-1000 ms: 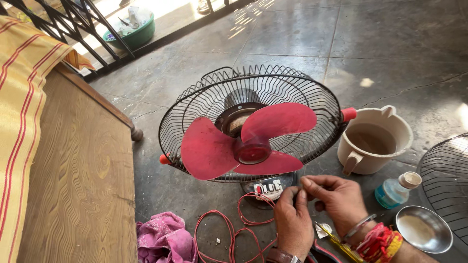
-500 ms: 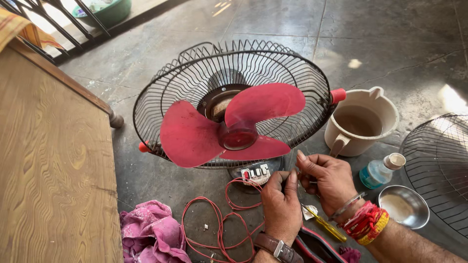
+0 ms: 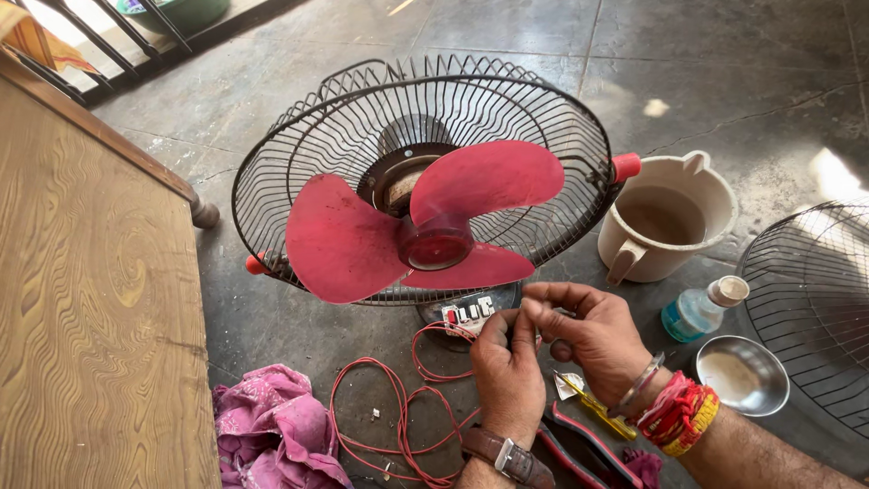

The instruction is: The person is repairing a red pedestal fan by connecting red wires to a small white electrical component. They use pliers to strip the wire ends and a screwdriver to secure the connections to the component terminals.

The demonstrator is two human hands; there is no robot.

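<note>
**Both hands pinched together at the fan's switch end**

Nearest: pliers (image 3: 579,444) and a yellow screwdriver (image 3: 602,412) lie on the floor under the wrists, within reach. Left hand (image 3: 509,376) and right hand (image 3: 588,335) meet fingertip to fingertip, both closed narrow on something small; likely the red wire (image 3: 398,417), though the pinch hides it. Switch block (image 3: 468,314) sits just beyond, touching the fan (image 3: 425,181), which lies face-up, its front grille (image 3: 815,308) set apart at right. Bowl (image 3: 740,373), bottle (image 3: 701,310), jug (image 3: 665,217) stand alongside.
</note>
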